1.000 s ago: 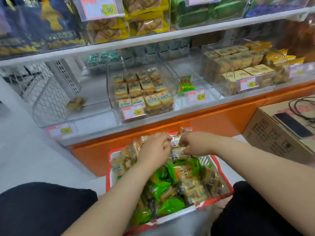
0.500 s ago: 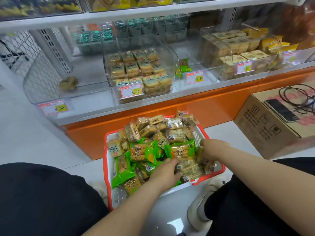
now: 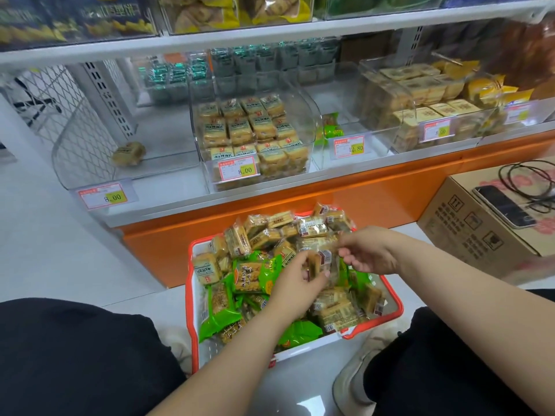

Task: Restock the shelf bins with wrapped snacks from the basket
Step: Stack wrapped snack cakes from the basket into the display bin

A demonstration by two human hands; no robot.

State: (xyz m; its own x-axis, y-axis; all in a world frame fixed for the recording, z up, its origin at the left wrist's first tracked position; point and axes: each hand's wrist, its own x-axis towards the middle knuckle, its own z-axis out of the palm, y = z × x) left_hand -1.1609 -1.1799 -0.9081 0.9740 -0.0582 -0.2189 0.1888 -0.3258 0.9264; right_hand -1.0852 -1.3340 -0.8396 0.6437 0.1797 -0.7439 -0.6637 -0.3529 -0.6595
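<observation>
A red-and-white basket (image 3: 390, 298) sits on the floor between my knees, heaped with tan wrapped snacks (image 3: 264, 232) and green wrapped snacks (image 3: 255, 274). My left hand (image 3: 295, 283) grips a tan wrapped snack (image 3: 316, 262) above the middle of the heap. My right hand (image 3: 371, 250) hovers just right of it, fingers loosely curled near the packet's wrapper. On the low shelf, a middle clear bin (image 3: 255, 139) holds rows of tan snacks. The left clear bin (image 3: 126, 139) holds one snack (image 3: 129, 153).
A bin with green packets (image 3: 332, 130) and another with yellow-tan packs (image 3: 426, 97) stand to the right. An orange shelf base (image 3: 300, 205) runs behind the basket. A cardboard box (image 3: 480, 235) at right carries a phone (image 3: 504, 205) and a cable.
Both hands rose from the basket's near and right side to its middle. My left hand took hold of a tan snack, and my right hand moved in beside it.
</observation>
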